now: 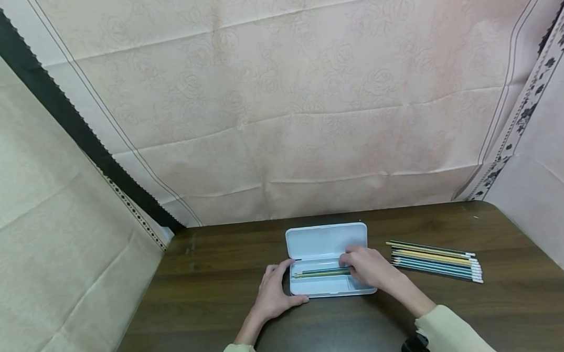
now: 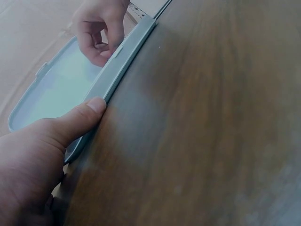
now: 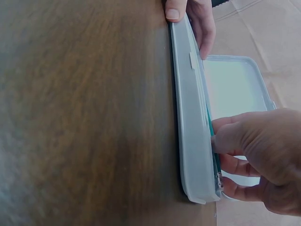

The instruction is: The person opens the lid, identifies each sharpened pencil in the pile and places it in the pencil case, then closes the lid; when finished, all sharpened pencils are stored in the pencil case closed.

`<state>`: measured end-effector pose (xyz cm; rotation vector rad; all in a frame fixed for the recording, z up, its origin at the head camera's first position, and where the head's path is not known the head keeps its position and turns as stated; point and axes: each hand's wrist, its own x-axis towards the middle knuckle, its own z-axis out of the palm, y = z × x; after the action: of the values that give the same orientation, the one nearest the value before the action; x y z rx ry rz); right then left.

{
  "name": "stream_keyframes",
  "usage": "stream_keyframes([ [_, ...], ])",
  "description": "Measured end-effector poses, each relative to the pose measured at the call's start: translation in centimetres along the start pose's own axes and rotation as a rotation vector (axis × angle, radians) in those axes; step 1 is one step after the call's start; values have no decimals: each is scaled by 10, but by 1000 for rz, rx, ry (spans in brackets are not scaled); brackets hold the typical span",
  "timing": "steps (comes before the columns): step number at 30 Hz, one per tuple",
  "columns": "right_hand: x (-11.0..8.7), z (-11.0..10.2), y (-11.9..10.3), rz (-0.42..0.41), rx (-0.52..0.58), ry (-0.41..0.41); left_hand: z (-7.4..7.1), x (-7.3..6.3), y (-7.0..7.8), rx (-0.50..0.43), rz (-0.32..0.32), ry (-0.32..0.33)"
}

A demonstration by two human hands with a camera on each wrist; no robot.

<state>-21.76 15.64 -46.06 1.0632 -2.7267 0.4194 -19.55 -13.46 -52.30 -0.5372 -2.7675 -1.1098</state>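
A light blue pencil case [image 1: 315, 289] lies on the table with its lid [image 1: 326, 240] raised at the back. Several green and yellow pencils [image 1: 321, 273] lie lengthwise inside it. My left hand [image 1: 274, 294] grips the case's left end, thumb at the front edge and fingers at the back corner. Over the right part of the case, my right hand [image 1: 367, 267] pinches a dark green pencil [image 3: 216, 162] between thumb and fingers, low at the case's rim. The fingertips are partly hidden in the head view.
To the right of the case, a row of green, yellow and blue pencils [image 1: 434, 261] with white ends lies on the brown wooden table [image 1: 213, 326]. Pale patterned cloth [image 1: 308, 117] hangs behind the table and along both sides.
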Motion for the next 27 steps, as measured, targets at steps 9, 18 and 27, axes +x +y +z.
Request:
stream_keyframes([
  [9, 1, 2, 1, 4, 0, -1, 0, -1, 2, -12, -6, 0],
  [18, -23, -20, 15, 87, -1, 63, 0, 0, 2, -10, 4, 1],
  [27, -85, -51, 57, 140, -22, 124, -1, -1, 2, -18, -10, 2],
])
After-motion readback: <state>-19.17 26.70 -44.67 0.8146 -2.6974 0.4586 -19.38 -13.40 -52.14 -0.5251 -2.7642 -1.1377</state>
